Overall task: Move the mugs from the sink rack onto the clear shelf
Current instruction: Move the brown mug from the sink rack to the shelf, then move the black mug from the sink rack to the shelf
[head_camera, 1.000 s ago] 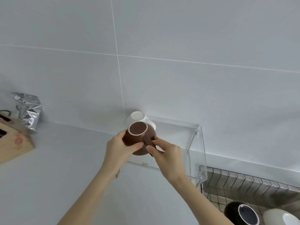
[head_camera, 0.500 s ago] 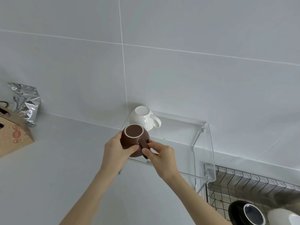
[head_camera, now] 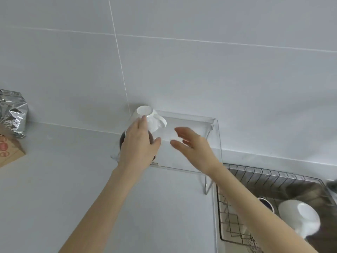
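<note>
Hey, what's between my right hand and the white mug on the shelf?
Nothing: in the head view only bare clear shelf separates the right hand from the white mug.

Left hand (head_camera: 139, 143) extended toward 12 o'clock, palm down, fingers curled over. Right hand (head_camera: 193, 147) at its 3 o'clock, open, fingers spread, empty.

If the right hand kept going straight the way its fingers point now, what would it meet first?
The right hand is open, fingers pointing left toward the left hand covering the brown mug. It would probably meet that hand's thumb first; the white mug sits slightly further back. Depth is unclear.
</note>
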Demonstrator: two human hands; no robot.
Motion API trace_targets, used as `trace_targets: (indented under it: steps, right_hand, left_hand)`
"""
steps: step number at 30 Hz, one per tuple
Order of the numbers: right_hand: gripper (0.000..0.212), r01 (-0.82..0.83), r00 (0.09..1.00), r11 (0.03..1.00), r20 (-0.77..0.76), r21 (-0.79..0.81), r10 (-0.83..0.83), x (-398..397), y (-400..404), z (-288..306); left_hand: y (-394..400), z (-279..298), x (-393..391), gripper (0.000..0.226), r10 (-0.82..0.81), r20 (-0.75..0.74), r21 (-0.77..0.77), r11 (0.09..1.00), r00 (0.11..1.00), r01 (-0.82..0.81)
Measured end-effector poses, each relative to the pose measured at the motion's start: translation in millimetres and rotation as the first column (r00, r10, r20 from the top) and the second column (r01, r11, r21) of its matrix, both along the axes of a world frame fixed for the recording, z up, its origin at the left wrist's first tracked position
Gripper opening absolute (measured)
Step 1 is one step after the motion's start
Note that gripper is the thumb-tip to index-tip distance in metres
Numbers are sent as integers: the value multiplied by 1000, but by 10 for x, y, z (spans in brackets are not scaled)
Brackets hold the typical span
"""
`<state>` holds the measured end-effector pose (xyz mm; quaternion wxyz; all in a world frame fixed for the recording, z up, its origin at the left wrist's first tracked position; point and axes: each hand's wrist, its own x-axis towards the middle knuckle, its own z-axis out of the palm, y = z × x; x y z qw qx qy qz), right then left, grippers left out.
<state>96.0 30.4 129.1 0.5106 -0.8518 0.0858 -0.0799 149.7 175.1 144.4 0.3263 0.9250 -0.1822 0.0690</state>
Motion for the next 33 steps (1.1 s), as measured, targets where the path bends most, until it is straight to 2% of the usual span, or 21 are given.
trace_targets:
  steps: [2,4,7,10,14,19,25,29,33]
  right_hand:
    - [35,78,994,997,80,23,-80,-306,-383,143]
    - [31,190,976,982,105,20,-191,-660,-788,176]
    - [26,360,933,932,32,-29,-359,-1197,-1330,35]
    - [27,440,883,892,-134,-100,-450,-1660,-1731,-315]
    - [35,458,775,853,-359,-249,-520,-2065,-2042,-936]
    - [57,439,698,885,-563,-154,-444,-2253,-2112,-1509]
    - [56,358,751,926,-553,-119,-361,-2251,-2131,-1817]
    - [48,398,768,913,-513,-90,-385,-2239,-2137,-1914]
    - [37,395,781,916,-496,-76,-378,-2251,-2055,-1865]
  left_hand:
    - [-277,85,-308,57,-150,107,-75,985,983,158]
    - [-552,37,-612,51,-303,127,-124,940,944,318]
    - [-948,-209,-1037,45,-493,24,-173,855,870,489]
    - [-1346,-593,-1329,43,-616,-150,-164,787,773,595]
    - [-1842,-1101,-1481,47,-624,-406,-147,766,667,626]
    - [-2271,-1580,-1466,67,-570,-577,-49,739,584,672]
    - [-2515,-1971,-1426,92,-532,-646,-23,731,548,682]
    - [-2532,-2044,-1437,88,-549,-601,-83,766,581,638]
    - [-2446,-2026,-1409,79,-568,-574,-101,764,590,637]
